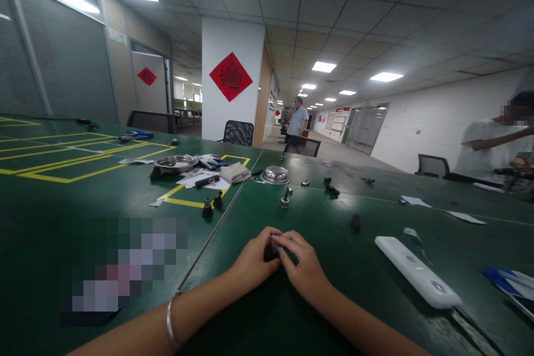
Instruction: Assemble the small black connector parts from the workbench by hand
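My left hand (258, 253) and my right hand (302, 261) meet at the fingertips over the green table (208, 311). Both are closed with curled fingers. Between the fingers a small bluish, shiny bit shows, too small and too covered to name. A bracelet circles my left wrist. Beyond my hands stands a small round metal fitting (284, 202). Two dark conical pieces, one (207, 208) nearer and one (217, 199) just behind it, stand to the left.
A metal bowl (157, 161), an upturned metal dish (275, 173) and a beige cloth (236, 171) lie farther back. On the right rests a long white device (417, 272) with a cable. One person (297, 119) stands in the background; another (484, 150) is at right.
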